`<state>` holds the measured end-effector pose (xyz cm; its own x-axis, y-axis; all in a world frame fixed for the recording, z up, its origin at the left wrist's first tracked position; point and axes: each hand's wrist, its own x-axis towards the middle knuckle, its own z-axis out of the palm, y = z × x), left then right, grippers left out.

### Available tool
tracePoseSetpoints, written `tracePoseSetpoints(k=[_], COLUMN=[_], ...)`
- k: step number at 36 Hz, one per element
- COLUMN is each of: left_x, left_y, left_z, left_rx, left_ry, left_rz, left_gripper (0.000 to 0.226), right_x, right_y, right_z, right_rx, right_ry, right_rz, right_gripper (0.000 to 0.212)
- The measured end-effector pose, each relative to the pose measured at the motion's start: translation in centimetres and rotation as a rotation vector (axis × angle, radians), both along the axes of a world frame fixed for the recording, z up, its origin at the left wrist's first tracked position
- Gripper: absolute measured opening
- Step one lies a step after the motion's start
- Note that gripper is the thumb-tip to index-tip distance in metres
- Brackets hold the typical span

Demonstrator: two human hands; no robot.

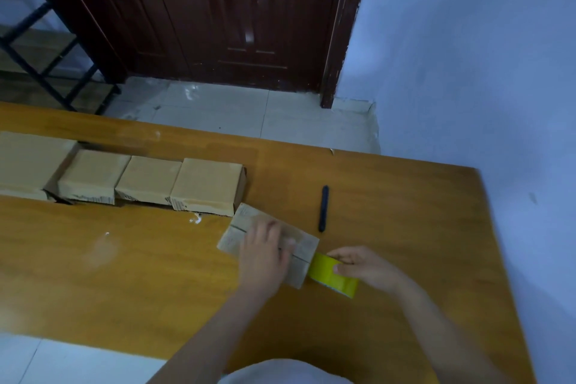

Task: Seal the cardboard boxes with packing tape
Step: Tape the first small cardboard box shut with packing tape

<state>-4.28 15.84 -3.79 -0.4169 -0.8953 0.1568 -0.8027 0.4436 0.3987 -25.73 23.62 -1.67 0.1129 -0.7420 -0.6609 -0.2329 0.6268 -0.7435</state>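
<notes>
Yellow tape roll (pixel 335 276) is being pinched by the right hand (pixel 364 265) near the desk's (pixel 124 274) right edge while the left hand (pixel 265 254), fingers spread, is pressing the box (pixel 307 246) so it stays put.

This looks like a plain room in a home. There is a dark wooden door (pixel 224 12), a pale painted wall (pixel 467 56), a tiled floor (pixel 249 115) and a wooden table (pixel 389 212).

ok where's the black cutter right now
In the head view the black cutter lies on the wooden table, right of the row of boxes and just beyond the box being taped, untouched by either hand.
</notes>
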Motion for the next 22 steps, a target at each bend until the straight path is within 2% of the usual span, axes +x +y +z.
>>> tracePoseSetpoints(k=[4, 7, 9, 11, 13, 16, 19, 22], left_x=[-2.2, -2.3, -2.4, -2.5, -2.7, -2.6, -2.7, -3.5], left_y=[1.6, 1.9, 1.9, 1.9, 1.9, 1.9, 2.3, 3.4], left_z=[-0.9, -1.7, -2.1, -2.2, -2.2, -2.4, -2.3, -2.7], left_rx=[0.099, 0.102, 0.092, 0.095, 0.075, 0.037, -0.026, -0.229], left_ry=[-0.221, -0.274, -0.283, -0.284, -0.266, -0.223, -0.147, -0.095], left_rz=[-0.024, -0.018, -0.017, -0.002, 0.009, 0.009, 0.022, -0.077], left_gripper=[0.075, 0.076, 0.076, 0.077, 0.078, 0.078, 0.063, 0.015], right_x=[0.1, 0.2, 0.2, 0.4, 0.8, 1.3, 1.2, 0.9], right_y=[0.6, 0.7, 0.4, 0.4, 1.0, 1.9, 2.1, 2.0], right_z=[-0.6, -1.0, -1.3, -1.9, -2.6, -3.3, -3.3, -3.6], right_rx=[-0.062, -0.119, -0.126, -0.109, -0.065, -0.102, -0.141, -0.132], right_ry=[0.055, 0.196, 0.316, 0.525, 0.704, 0.723, 0.734, 0.72], right_rz=[-0.063, 0.004, 0.083, 0.205, 0.246, 0.2, 0.209, 0.22], right_gripper=[0.018, 0.034, 0.031, 0.03, 0.044, 0.05, 0.041, 0.047])
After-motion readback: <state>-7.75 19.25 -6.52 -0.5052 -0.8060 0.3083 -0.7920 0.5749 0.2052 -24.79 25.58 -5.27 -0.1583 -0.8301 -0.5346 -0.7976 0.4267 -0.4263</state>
